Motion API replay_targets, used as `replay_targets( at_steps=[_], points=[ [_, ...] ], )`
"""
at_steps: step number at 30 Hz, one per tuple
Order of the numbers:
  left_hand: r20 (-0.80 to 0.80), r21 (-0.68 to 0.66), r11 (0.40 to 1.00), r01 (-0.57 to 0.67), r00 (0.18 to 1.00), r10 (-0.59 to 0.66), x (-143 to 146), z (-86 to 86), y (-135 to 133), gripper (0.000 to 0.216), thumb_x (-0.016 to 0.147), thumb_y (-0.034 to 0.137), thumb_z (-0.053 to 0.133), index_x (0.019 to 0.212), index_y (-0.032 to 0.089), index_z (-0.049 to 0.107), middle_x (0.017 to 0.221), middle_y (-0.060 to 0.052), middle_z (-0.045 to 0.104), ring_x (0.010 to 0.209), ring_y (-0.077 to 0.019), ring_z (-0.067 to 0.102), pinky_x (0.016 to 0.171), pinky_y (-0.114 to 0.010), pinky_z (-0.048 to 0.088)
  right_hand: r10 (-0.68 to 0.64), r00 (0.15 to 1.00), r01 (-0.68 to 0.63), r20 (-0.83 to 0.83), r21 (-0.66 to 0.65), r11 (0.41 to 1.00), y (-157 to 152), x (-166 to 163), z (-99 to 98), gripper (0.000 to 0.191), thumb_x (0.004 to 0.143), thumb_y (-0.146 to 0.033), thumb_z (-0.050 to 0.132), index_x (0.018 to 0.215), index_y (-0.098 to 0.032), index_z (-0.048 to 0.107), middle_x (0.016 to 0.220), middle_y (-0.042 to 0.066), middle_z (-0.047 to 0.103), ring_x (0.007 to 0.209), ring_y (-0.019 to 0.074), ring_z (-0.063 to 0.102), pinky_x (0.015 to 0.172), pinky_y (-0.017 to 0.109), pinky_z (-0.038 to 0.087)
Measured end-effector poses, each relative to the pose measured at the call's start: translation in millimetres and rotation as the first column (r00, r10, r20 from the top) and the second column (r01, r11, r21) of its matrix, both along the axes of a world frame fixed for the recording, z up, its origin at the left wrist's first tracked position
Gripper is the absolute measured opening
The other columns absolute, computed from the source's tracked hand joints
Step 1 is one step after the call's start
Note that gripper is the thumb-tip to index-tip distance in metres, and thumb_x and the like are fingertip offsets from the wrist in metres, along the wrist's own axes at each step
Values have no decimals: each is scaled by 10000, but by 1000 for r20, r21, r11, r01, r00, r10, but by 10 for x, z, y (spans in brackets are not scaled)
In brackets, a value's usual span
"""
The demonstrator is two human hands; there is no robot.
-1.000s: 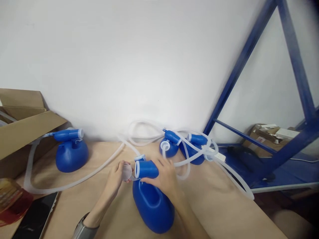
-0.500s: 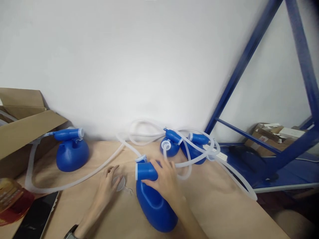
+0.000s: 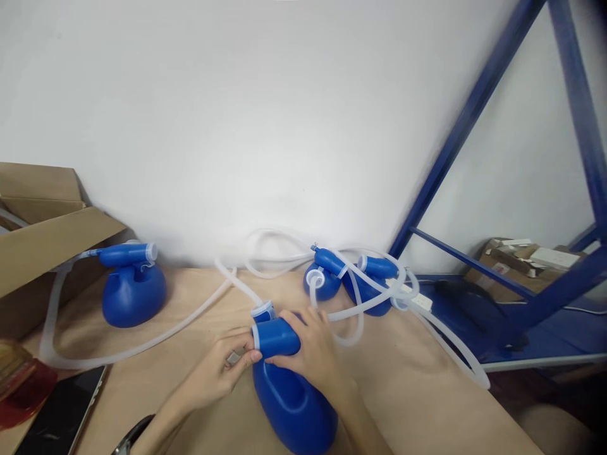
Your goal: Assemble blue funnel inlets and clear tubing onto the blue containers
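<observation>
A blue plastic bottle (image 3: 294,404) with a bent neck lies on the brown table (image 3: 403,392) right in front of me. My right hand (image 3: 315,357) is wrapped over the neck and holds it. My left hand (image 3: 220,373) is closed in a pinch at the neck's white-rimmed mouth (image 3: 257,336), with a small clear cap (image 3: 232,358) between its fingers. A clear tube (image 3: 142,346) runs from behind the neck to the left across the table.
Another blue bottle (image 3: 133,291) stands at the left by an open cardboard box (image 3: 42,240). Two more bottles (image 3: 367,284) sit tangled in tubing by the wall. A dark flat device (image 3: 61,417) and a red packet (image 3: 19,385) lie at the lower left. A blue shelf frame (image 3: 474,107) stands at the right.
My left hand laid the clear cap on the table half a second ago, then pinched it again and moved back to the bottle's mouth. My right hand stayed on the neck.
</observation>
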State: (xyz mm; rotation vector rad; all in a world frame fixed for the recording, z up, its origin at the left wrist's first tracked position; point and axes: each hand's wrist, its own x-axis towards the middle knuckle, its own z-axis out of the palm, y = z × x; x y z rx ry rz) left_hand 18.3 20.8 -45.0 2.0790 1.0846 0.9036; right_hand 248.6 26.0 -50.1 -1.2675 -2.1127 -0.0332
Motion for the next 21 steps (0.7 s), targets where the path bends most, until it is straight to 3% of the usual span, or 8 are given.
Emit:
replay_targets(
  at_steps=[6, 9, 12, 15, 17, 19, 21],
  points=[
    [84, -91, 994, 66, 995, -58, -344, 101, 40, 501, 993, 575, 534, 624, 235, 545, 650, -8, 568, 637, -187, 540, 597, -283, 432, 40, 999, -41, -29, -13, 999, -52, 40, -3, 682, 733, -635, 903, 1286, -302, 683, 1198, 59, 752, 1050, 310, 679, 981, 462, 435],
    [8, -122, 993, 0, 1000, 1, -588, 107, 51, 504, 973, 560, 572, 585, 239, 583, 611, -1, 575, 595, -180, 528, 581, -281, 437, 27, 999, -27, -22, 1, 1000, -68, 59, -19, 666, 741, -581, 914, 1300, -309, 675, 1213, 49, 744, 1061, 304, 671, 997, 463, 432],
    [-111, -84, 985, -148, 984, 138, -603, -118, 69, 369, 928, 535, 598, 717, 263, 730, 719, -20, 731, 684, -223, 678, 656, -303, 537, -2, 1000, 3, -18, 45, 999, -79, 52, -54, 657, 733, -545, 915, 1294, -299, 676, 1201, 46, 743, 1051, 302, 672, 1004, 471, 426],
    [-81, -23, 935, -353, 933, 350, -414, -523, 54, 378, 918, 513, 506, 898, 255, 782, 904, -81, 833, 862, -297, 787, 804, -391, 614, -12, 1000, 11, 4, 97, 995, -95, 39, -88, 626, 758, -521, 890, 1296, -281, 679, 1220, 67, 742, 1059, 306, 673, 1015, 480, 413],
    [-75, -32, 894, -446, 893, 443, -312, -762, 25, 420, 948, 502, 453, 994, 244, 781, 1030, -104, 848, 927, -307, 808, 816, -406, 636, -6, 1000, 5, 15, 109, 994, -109, 39, -94, 616, 782, -527, 875, 1310, -281, 674, 1232, 79, 741, 1065, 312, 670, 1031, 489, 396],
    [-76, -49, 860, -508, 861, 504, -321, -889, -13, 445, 966, 532, 448, 1022, 239, 778, 1075, -108, 850, 955, -314, 814, 823, -412, 651, 5, 1000, -6, 17, 99, 995, -121, 44, -87, 611, 796, -545, 867, 1315, -289, 670, 1222, 82, 745, 1063, 316, 666, 1039, 494, 384],
    [-73, -66, 830, -554, 832, 550, -463, -893, -67, 492, 988, 573, 429, 1021, 230, 781, 1054, -110, 854, 972, -325, 813, 858, -432, 658, 8, 1000, -10, 28, 79, 997, -127, 49, -75, 611, 803, -552, 864, 1321, -294, 667, 1214, 83, 746, 1062, 322, 663, 1035, 497, 383]
  ],
)
